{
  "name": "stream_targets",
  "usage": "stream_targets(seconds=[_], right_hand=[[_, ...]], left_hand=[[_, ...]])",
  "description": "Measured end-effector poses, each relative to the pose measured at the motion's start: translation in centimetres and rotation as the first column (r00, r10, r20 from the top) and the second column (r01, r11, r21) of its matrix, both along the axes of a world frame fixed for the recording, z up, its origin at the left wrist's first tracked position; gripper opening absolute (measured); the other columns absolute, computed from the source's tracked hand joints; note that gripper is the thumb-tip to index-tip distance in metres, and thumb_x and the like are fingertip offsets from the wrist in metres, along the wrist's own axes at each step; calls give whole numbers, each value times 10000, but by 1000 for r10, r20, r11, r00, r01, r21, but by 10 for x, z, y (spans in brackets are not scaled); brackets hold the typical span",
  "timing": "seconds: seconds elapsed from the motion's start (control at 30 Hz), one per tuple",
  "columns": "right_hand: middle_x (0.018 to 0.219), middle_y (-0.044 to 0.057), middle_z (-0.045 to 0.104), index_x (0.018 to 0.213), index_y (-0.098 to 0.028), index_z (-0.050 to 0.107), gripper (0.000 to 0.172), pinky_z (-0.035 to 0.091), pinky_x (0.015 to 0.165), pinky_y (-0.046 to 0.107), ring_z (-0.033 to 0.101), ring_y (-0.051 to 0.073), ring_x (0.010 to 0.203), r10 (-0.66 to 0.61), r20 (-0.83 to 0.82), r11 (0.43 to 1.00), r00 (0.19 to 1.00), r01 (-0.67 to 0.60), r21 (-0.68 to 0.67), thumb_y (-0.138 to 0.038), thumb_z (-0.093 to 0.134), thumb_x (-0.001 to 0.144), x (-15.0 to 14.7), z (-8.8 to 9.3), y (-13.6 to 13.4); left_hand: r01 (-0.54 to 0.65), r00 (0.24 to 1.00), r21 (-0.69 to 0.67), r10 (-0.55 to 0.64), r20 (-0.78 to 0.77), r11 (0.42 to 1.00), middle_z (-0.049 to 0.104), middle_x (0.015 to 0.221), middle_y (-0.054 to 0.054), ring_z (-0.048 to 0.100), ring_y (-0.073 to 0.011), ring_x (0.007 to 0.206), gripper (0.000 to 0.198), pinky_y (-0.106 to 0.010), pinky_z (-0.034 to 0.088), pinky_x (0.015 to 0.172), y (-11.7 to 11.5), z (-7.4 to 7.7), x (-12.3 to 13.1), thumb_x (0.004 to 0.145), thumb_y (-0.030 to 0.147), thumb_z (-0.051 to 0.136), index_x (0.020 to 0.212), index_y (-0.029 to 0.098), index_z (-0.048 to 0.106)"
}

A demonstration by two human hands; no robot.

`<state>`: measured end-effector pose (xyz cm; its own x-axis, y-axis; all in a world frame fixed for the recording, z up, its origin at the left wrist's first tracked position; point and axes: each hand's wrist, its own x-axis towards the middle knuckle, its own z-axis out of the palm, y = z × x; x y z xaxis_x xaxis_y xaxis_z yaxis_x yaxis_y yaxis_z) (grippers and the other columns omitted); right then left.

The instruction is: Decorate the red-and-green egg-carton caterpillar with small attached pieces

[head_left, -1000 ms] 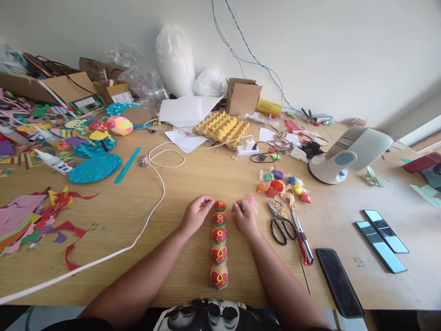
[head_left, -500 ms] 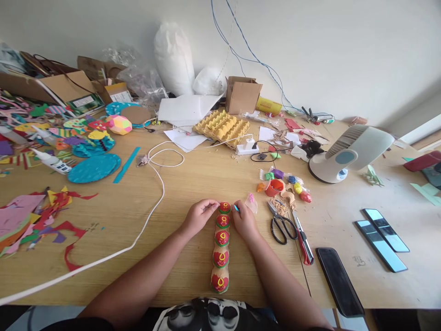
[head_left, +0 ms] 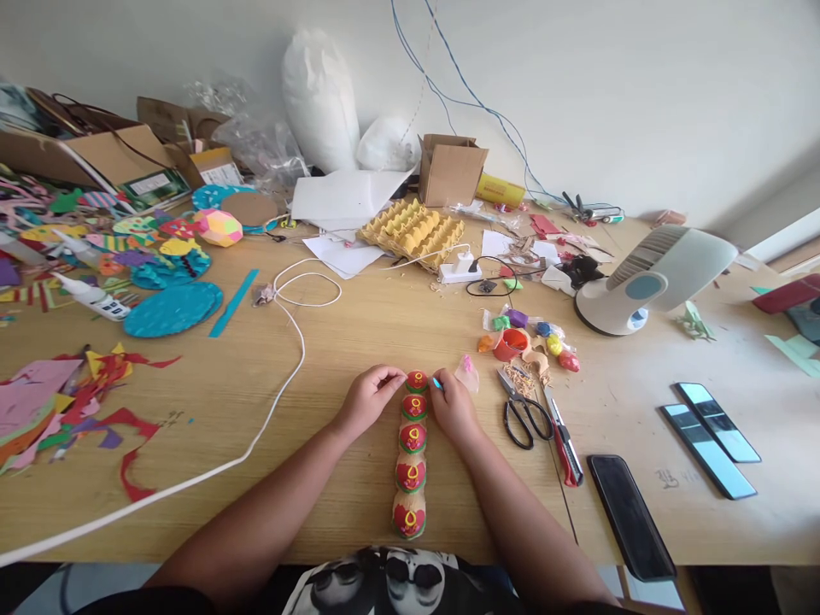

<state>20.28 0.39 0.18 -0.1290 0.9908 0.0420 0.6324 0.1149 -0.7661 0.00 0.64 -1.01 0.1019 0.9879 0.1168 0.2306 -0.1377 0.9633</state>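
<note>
A strip of egg-carton cups (head_left: 411, 471) lies lengthwise in front of me, each cup topped with red and edged in green, with yellow rings on top. At its far end, my left hand (head_left: 373, 395) is closed in a pinch by the left side of the last cup; what is between the fingertips, if anything, is too small to tell. On the other side of that cup, my right hand (head_left: 453, 401) is closed around a small light-blue piece (head_left: 437, 383), mostly hidden by the fingers. Black-handled scissors (head_left: 525, 412) and a red utility knife (head_left: 565, 444) lie to the right.
Coloured clay lumps (head_left: 516, 319) and an orange-red tub (head_left: 511, 343) sit beyond the scissors. Phones (head_left: 631, 517) and a white fan (head_left: 647, 282) stand right. A white cable (head_left: 256, 451) crosses the left, near paper scraps (head_left: 44, 393). A yellow egg tray (head_left: 413, 232) lies behind.
The view has shifted slightly. Both hands stay at the far cup, with the right fingers a little closer to it.
</note>
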Motion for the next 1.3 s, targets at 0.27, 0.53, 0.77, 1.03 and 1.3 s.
stream_targets(seconds=[0.27,0.53,0.77,1.03,1.3], right_hand=[[812,41,671,864,-235,531,175,413,689,317,604,208,762,-6,-11,1000,1000,5,-19,-334,441,976,-4,-2,2],[747,17,633,821,-253,494,244,404,665,325,562,206,723,-39,-127,998,991,33,-51,-427,433,981,-4,-3,2],[727,10,615,803,-250,484,256,402,658,324,546,196,699,-41,-155,998,987,32,-54,-427,445,983,-4,-3,2],[750,8,635,805,-240,506,254,406,661,315,558,191,710,-35,-145,999,989,32,-24,-416,449,979,-4,-9,3],[740,5,625,802,-242,504,255,399,658,312,551,190,705,-38,-145,999,989,33,-42,-418,443,976,-4,-8,4]], left_hand=[[11,999,-51,-9,41,999,774,991,-56,710,-213,948,245,-331,556,900,0,-1,2,883,431,686,957,206,749],[-34,998,-67,37,50,997,784,992,-56,720,-214,949,283,-328,563,902,0,5,0,889,465,669,960,205,757],[-12,1000,-36,13,22,999,777,975,-51,710,-208,928,279,-315,553,877,0,5,0,907,461,653,953,205,753],[-6,1000,47,8,-28,999,757,1018,-62,698,-207,969,208,-315,549,873,1,-1,-2,903,386,664,978,234,784],[35,997,-75,-29,76,997,764,934,-47,713,-202,888,175,-325,565,851,-3,0,1,844,378,731,899,212,734]])
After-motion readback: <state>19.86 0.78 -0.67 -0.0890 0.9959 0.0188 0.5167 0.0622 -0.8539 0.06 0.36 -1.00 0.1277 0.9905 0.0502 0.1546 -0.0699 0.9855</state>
